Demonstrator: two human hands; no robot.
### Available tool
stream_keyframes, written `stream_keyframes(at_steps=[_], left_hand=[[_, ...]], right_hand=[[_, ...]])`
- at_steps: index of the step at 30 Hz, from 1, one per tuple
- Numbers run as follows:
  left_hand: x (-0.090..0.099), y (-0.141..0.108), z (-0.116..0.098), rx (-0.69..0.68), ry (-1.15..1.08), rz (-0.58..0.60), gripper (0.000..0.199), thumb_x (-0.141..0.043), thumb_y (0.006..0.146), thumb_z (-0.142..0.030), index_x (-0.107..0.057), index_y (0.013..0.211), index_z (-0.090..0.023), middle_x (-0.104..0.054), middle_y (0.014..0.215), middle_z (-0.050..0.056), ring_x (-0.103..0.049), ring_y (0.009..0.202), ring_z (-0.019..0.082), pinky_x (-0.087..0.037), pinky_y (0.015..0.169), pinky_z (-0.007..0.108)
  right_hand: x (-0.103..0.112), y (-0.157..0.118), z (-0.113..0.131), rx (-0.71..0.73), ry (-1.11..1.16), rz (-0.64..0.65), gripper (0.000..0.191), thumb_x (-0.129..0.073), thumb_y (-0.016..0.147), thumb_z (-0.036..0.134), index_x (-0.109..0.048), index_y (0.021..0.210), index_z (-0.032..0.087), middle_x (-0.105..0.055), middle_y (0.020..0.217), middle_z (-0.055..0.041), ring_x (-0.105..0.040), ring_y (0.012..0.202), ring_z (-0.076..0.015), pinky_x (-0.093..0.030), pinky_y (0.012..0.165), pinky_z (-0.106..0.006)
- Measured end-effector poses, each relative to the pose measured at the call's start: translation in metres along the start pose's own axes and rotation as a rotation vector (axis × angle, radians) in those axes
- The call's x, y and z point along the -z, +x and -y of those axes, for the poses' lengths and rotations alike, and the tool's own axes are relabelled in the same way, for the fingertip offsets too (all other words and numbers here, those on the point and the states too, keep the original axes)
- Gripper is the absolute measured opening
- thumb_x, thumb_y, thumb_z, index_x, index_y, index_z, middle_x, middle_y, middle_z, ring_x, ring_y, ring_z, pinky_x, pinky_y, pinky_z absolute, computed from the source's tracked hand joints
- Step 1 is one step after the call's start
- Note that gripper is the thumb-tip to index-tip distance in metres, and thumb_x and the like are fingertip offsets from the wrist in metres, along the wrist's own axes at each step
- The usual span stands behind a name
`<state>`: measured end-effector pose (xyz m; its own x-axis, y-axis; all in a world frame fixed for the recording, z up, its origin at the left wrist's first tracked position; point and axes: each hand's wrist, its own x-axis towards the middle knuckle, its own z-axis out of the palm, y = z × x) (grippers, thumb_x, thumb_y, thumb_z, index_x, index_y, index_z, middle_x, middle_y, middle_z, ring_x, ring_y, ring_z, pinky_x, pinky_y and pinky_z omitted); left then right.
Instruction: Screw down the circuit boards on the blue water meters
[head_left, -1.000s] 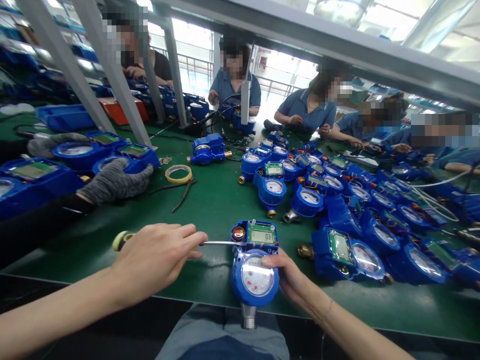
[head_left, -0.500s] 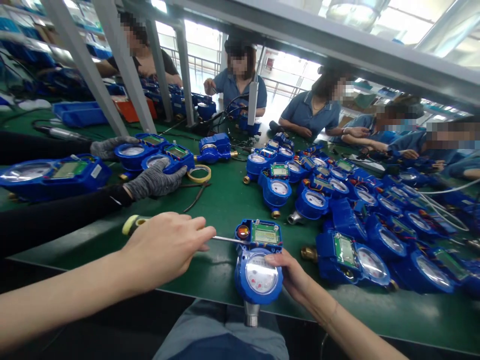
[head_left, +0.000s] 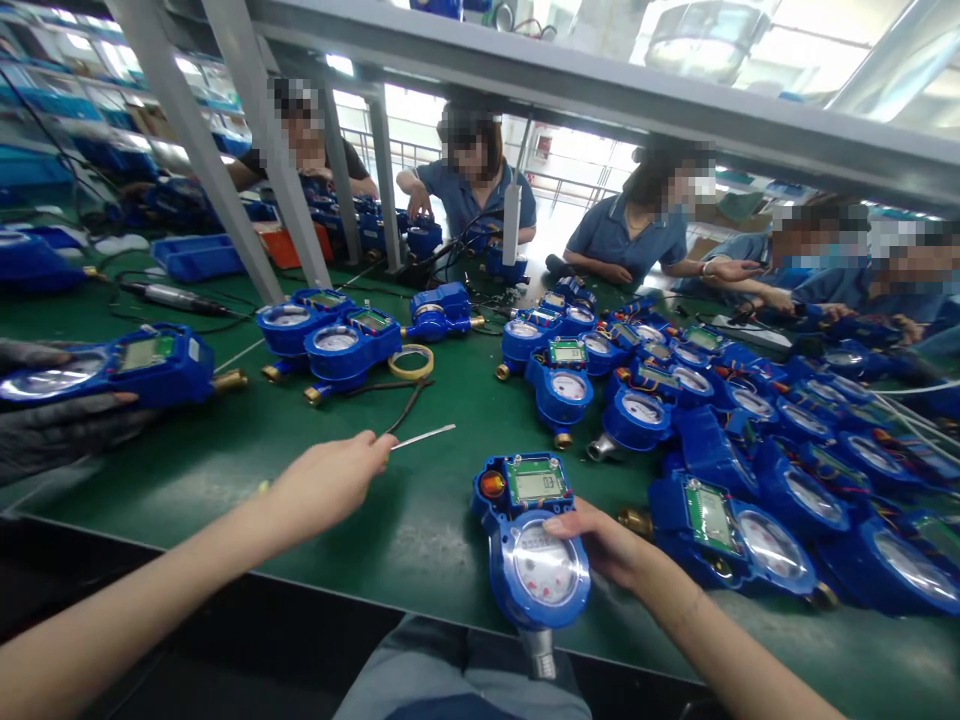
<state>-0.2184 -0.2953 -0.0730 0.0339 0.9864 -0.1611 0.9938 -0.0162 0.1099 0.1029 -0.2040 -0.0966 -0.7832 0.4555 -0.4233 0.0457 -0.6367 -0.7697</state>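
My left hand (head_left: 330,478) is closed around a screwdriver (head_left: 424,437). Its thin metal shaft points up and to the right, apart from the meter, and most of the handle is hidden in the palm. At the table's front edge, my right hand (head_left: 604,540) grips a blue water meter (head_left: 536,575) from its right side, thumb on the round dial window. The meter's upper housing is uncovered, showing a green circuit board with a small display (head_left: 538,485) and an orange-red round part (head_left: 492,485). A silvery threaded pipe end points toward my lap.
Many blue meters (head_left: 641,415) crowd the green table (head_left: 420,520) at right. A tape roll (head_left: 411,362) lies near two meters (head_left: 337,345) at left. Gloved hands (head_left: 52,420) of a co-worker hold another meter (head_left: 161,365). Grey posts (head_left: 240,130) rise behind; people sit across.
The screwdriver has come away from the meter, and my left hand has shifted slightly. The gloved hands have left two meters and now hold the one at far left.
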Motion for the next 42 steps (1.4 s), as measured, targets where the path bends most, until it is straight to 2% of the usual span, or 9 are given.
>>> stream_keyframes(at_steps=[3,6,13,18,21,26,30,38,42], left_hand=[[-0.038,0.023,-0.018,0.019,-0.005,0.011,0.042,-0.036,0.084,-0.007,-0.051,0.122,-0.017,-0.062,0.102,0.012,-0.067,0.083,0.021,-0.050,0.070,0.031],[-0.048,0.043,-0.026,-0.007,-0.023,-0.025,0.043,-0.038,0.089,-0.016,-0.045,0.131,-0.020,-0.060,0.110,0.011,-0.064,0.095,0.020,-0.050,0.080,0.029],[-0.043,0.085,0.043,0.130,0.018,-0.162,0.065,-0.041,0.091,-0.049,-0.035,0.138,-0.004,-0.040,0.141,0.025,-0.035,0.133,0.033,-0.033,0.108,0.043],[-0.066,0.094,0.062,0.204,0.074,-0.127,0.075,-0.034,0.089,-0.058,-0.028,0.144,-0.008,-0.027,0.147,0.030,-0.026,0.135,0.045,-0.031,0.101,0.061],[-0.067,0.091,0.061,0.215,0.096,-0.096,0.069,-0.028,0.090,-0.055,-0.028,0.145,-0.013,-0.037,0.139,0.028,-0.036,0.126,0.046,-0.038,0.090,0.061],[-0.050,0.091,0.069,0.135,0.079,0.056,0.063,-0.049,0.080,-0.041,-0.041,0.137,-0.016,-0.052,0.113,0.017,-0.057,0.098,0.030,-0.048,0.077,0.036],[-0.024,0.083,0.064,0.081,0.122,0.093,0.049,-0.049,0.074,-0.026,-0.053,0.122,-0.015,-0.049,0.112,0.017,-0.061,0.078,0.026,-0.047,0.064,0.033],[0.072,0.016,0.002,-0.312,0.173,-0.103,0.047,-0.051,0.080,-0.027,-0.051,0.127,-0.035,-0.056,0.117,0.003,-0.059,0.089,0.023,-0.045,0.075,0.037],[0.086,-0.002,-0.029,-0.434,0.342,-0.184,0.047,-0.052,0.077,-0.018,-0.057,0.122,-0.032,-0.060,0.110,0.005,-0.057,0.088,0.026,-0.041,0.075,0.041]], right_hand=[[0.002,0.003,0.006,-0.019,-0.037,0.045,0.052,-0.077,0.065,0.025,-0.065,0.114,0.013,-0.070,0.103,-0.0084,-0.065,0.083,-0.0181,-0.050,0.076,-0.026],[0.002,0.003,0.010,-0.035,-0.087,0.058,0.049,-0.077,0.068,0.027,-0.065,0.113,0.014,-0.070,0.100,-0.0068,-0.064,0.085,-0.0172,-0.049,0.077,-0.025],[0.018,0.011,0.012,-0.124,-0.124,0.094,0.047,-0.079,0.063,0.027,-0.067,0.105,0.012,-0.070,0.096,-0.0061,-0.065,0.080,-0.0157,-0.049,0.073,-0.022],[0.026,0.022,0.022,-0.186,-0.132,0.137,0.044,-0.079,0.058,0.022,-0.067,0.099,0.009,-0.071,0.091,-0.0074,-0.066,0.075,-0.0166,-0.051,0.073,-0.024],[0.023,0.019,0.029,-0.189,-0.139,0.133,0.053,-0.080,0.061,0.021,-0.063,0.109,0.010,-0.070,0.097,-0.0086,-0.067,0.080,-0.0187,-0.052,0.075,-0.026],[0.010,-0.003,0.036,-0.062,-0.356,-0.097,0.072,-0.080,0.068,0.033,-0.048,0.131,0.017,-0.057,0.128,-0.0140,-0.058,0.114,-0.0274,-0.048,0.095,-0.041],[-0.008,-0.021,0.038,0.084,-0.643,-0.259,0.093,-0.077,0.074,0.044,-0.021,0.146,0.029,-0.030,0.151,-0.0123,-0.038,0.134,-0.0283,-0.030,0.111,-0.051],[-0.037,-0.032,0.014,0.246,-1.119,-0.404,0.109,-0.079,0.067,0.057,-0.015,0.149,0.028,-0.023,0.154,-0.0107,-0.025,0.140,-0.0343,-0.021,0.115,-0.055],[-0.043,-0.039,-0.005,0.251,-1.238,-0.490,0.117,-0.084,0.064,0.044,-0.005,0.150,0.030,-0.020,0.155,-0.0096,-0.024,0.140,-0.0342,-0.026,0.114,-0.055]])
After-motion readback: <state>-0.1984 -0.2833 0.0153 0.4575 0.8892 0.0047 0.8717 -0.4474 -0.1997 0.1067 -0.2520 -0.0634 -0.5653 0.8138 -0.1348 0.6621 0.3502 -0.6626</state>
